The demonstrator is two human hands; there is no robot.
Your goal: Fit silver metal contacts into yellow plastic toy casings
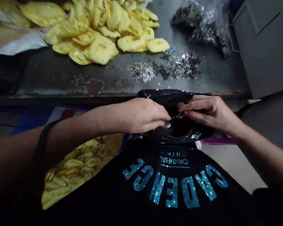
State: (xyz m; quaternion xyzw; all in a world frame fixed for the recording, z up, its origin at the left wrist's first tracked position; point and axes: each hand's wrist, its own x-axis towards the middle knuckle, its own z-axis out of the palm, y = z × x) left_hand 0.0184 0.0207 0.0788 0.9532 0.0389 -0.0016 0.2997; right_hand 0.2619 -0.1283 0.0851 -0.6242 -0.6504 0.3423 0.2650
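My left hand point(146, 115) is over a dark patterned cloth point(195, 135) at my lap, its fingers closed and pointing right. A small pale bit shows at its fingertips, too blurred to name. Facing it from the right, my right hand point(209, 111) pinches thumb against fingers, with small shiny bits at the tips that I cannot make out. A narrow gap separates the two sets of fingertips. Between and below the hands lies a dark, glossy hollow point(179, 130) within the cloth.
On the metal bench point(68, 75) lie a heap of yellow moulded pieces point(102, 48), a pile of small shiny metal parts point(165, 68), a blue tool point(169, 52) and a clear bag point(202, 25) of metal parts. More yellow pieces point(82, 166) fill a container below left. A grey cabinet point(266, 47) stands right.
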